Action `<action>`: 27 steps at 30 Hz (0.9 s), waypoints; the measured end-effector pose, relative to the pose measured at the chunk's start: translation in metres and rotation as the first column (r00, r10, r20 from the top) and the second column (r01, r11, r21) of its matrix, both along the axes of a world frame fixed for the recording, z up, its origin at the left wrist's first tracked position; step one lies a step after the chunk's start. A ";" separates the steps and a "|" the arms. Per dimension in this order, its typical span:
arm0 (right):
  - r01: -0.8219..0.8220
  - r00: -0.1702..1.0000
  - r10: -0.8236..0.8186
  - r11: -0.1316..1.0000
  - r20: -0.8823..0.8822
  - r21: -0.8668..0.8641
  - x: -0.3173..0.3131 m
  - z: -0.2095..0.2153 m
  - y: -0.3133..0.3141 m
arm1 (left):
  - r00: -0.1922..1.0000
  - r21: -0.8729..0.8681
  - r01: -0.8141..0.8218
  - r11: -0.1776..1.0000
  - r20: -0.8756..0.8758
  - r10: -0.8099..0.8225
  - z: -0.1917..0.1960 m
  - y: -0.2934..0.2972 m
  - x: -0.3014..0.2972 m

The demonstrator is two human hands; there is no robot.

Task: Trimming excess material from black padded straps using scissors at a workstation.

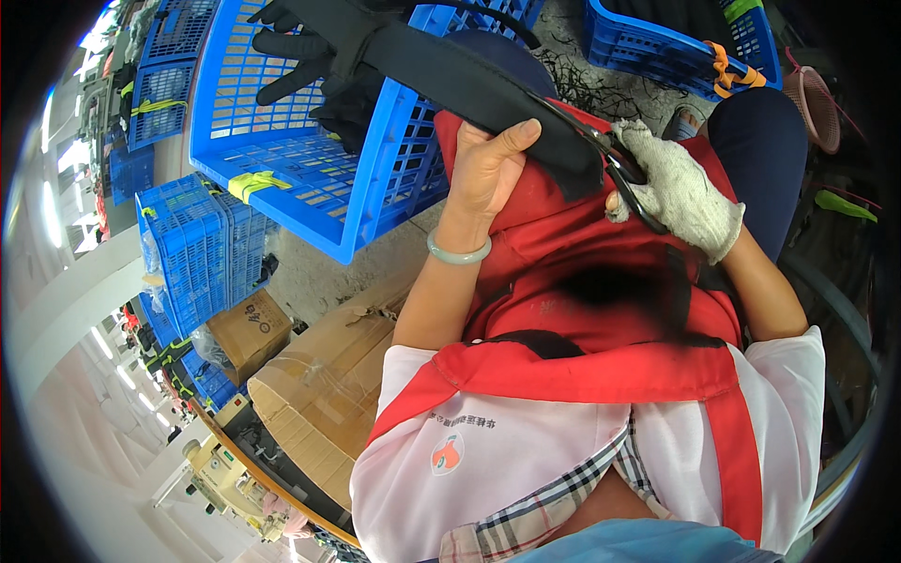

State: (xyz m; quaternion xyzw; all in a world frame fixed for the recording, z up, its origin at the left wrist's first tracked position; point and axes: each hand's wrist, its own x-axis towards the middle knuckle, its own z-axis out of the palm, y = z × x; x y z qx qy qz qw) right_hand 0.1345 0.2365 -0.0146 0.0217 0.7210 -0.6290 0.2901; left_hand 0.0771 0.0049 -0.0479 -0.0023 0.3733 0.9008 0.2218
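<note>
- Head view, left hand (490, 169): bare, raised above the lap, forearm coming up from below with a pale green bangle (458, 251) at the wrist. Fingers are curled under a long black strap (469, 80) and the thumb lies flat along its upper face, so the strap is pinched firmly.
- Head view, right hand (680, 192): in a white knitted glove, wrist bent inward toward the strap's end. Fingers are closed through the handles of dark scissors (619, 169); the blades point at the strap's near end, touching or just beside it. How far the blades gape cannot be told.
- Strap position: it runs slantwise from the blue crate (282, 141) at upper left down to the hands, over a red apron (601, 310) on the lap.
- Surface: grey concrete floor (328, 277), with dark scraps by the feet.
- Room: more blue crates stacked at left, cardboard boxes (310, 385) beside the knee, another blue crate (657, 47) at upper right.
</note>
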 end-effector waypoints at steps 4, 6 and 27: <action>-0.029 0.922 0.154 0.942 -0.356 0.334 0.000 -0.003 -0.003 | 0.999 -0.003 0.034 0.999 -0.002 -0.034 -0.001 0.000 0.001; 0.031 0.805 0.240 0.896 -0.543 0.442 -0.002 0.002 -0.006 | 0.999 0.001 0.037 0.999 -0.013 -0.037 -0.001 0.001 0.001; 0.003 0.905 0.162 0.922 -0.394 0.386 0.000 0.005 -0.012 | 0.999 0.050 0.018 0.999 0.041 -0.020 -0.001 0.001 -0.003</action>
